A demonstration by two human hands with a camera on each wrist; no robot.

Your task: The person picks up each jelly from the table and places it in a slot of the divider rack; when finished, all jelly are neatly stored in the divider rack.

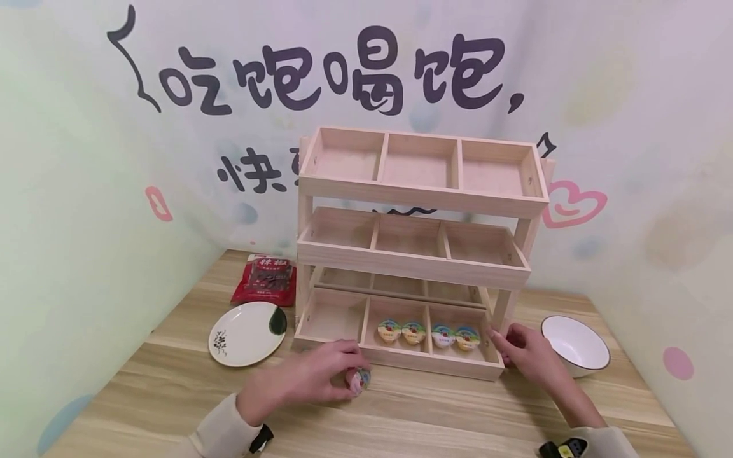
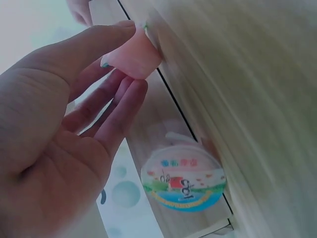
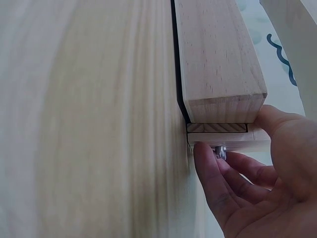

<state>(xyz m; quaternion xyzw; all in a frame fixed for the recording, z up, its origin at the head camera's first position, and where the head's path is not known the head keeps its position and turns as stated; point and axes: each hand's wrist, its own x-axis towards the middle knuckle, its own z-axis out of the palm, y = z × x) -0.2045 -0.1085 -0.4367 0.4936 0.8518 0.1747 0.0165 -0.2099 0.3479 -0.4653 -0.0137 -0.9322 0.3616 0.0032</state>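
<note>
My left hand (image 1: 315, 375) is low over the table in front of the rack's bottom tray. Between thumb and fingers it pinches a small pink jelly cup (image 2: 136, 54). A second jelly cup (image 2: 183, 178), its printed lid facing the left wrist camera, is close by. At the other end, my right hand (image 1: 529, 353) grips the right end of the three-tier wooden rack (image 1: 424, 203) at its bottom tray. In the right wrist view its thumb lies at the tray corner, with fingers around the end by a metal bolt (image 3: 220, 152). Jelly cups (image 1: 401, 331) sit in the bottom tray's middle and right compartments, two in each.
Left of the rack, a white plate (image 1: 249, 346) with a dark green patch lies before a red food packet (image 1: 266, 280). A white bowl (image 1: 575, 346) with a dark rim stands beyond my right hand. A printed cloth (image 1: 372, 70) hangs behind the wooden table (image 1: 412, 420).
</note>
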